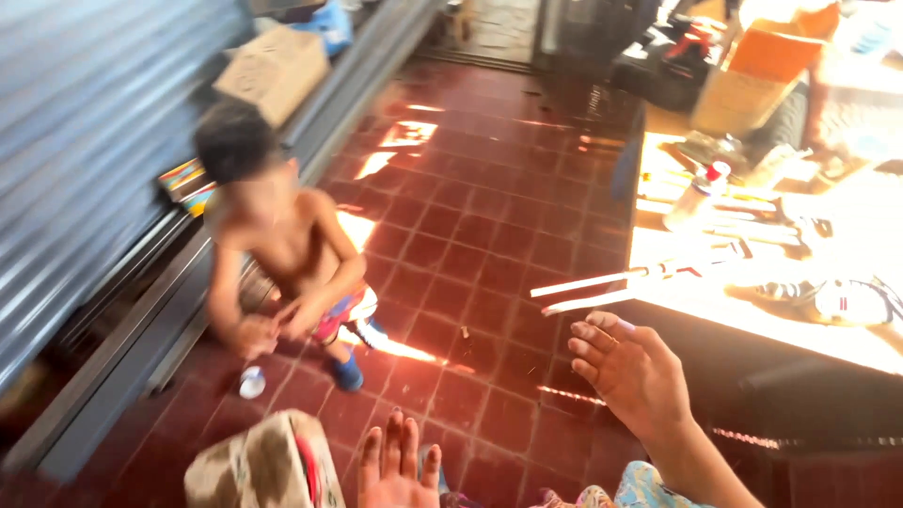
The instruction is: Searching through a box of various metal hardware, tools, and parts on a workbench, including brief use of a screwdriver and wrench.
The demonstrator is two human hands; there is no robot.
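Nearest, at the bottom edge, the left hand (400, 466) is raised with fingers spread and straight, empty, palm turned away from the camera. Just left of it sits a tan and white bundle of cloth (263, 466) with a red strip along its side. To the right, the right hand (632, 369) hangs in the air with its fingers loosely curled inward, holding nothing; its forearm runs down to the lower right corner, above a scrap of light blue patterned fabric (640, 489). Just above that hand's fingertips, two pale thin sticks (593, 292) jut out over the edge of a sunlit work table (752, 310), the closest things to it but not touched.

Beyond the hands, the floor (470, 235) is dark red tile with bright patches of sun. A small child (282, 254) in red patterned shorts and blue shoes stands bent forward on it, hands brought together in front; the figure is blurred. A small white round object (252, 382) lies on the tiles by the child's feet.

On the table farther right lie more sticks, a clear bottle with a red cap (698, 193) and a striped white object (851, 301), much of it washed out by glare. At the left runs a grey corrugated shutter (85, 141), and far back a cardboard box (273, 71) rests beside it.
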